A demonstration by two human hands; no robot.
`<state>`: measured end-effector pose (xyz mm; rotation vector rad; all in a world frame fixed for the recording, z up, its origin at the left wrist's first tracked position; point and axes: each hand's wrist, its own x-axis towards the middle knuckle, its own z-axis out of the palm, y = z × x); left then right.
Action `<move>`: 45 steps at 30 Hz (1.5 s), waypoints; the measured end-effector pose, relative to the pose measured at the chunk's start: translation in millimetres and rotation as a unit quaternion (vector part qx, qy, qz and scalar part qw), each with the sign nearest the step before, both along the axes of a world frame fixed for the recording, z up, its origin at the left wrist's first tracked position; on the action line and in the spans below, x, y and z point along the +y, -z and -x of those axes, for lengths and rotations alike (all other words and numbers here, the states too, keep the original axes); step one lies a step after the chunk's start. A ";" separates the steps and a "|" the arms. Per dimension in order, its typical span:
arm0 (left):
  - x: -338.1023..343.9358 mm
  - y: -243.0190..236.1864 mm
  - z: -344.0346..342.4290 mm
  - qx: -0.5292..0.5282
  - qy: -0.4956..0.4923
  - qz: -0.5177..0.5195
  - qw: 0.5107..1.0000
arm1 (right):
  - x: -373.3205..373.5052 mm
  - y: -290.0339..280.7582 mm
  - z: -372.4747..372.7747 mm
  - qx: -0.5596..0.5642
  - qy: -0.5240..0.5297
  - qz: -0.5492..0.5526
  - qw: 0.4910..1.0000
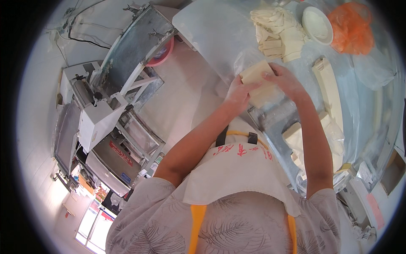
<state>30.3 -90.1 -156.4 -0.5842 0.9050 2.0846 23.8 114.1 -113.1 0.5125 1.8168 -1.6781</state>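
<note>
Both my hands hold a pale folded block of dough sheet (259, 75) over the near edge of a metal worktable (237, 38). My left hand (237, 94) grips its left end from below. My right hand (284, 79) presses on its right side from above. A clear plastic sheet lies under the block.
A heap of cut dough strips (279, 34) lies further back, beside a white bowl (318, 24) and an orange plastic bag (352, 26). A long dough stack (329, 89) and more dough pieces (296, 135) sit to the right. A dough-rolling machine (101, 114) stands on the left.
</note>
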 end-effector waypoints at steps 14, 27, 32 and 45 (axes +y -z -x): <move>-0.4 77.0 21.1 0.079 0.167 0.271 0.945 | 1.9 78.5 -0.7 -0.003 -0.018 -0.094 0.995; -18.0 47.9 6.9 0.228 0.326 0.500 0.769 | -11.3 42.1 -4.4 0.021 -0.067 -0.399 0.914; -25.2 -6.8 -16.9 0.369 0.433 0.462 0.681 | 2.7 30.4 -28.7 0.037 -0.116 -0.462 0.879; 10.6 -5.8 43.9 0.667 0.275 0.381 0.578 | -9.2 40.3 -62.7 0.188 -0.170 -0.537 0.804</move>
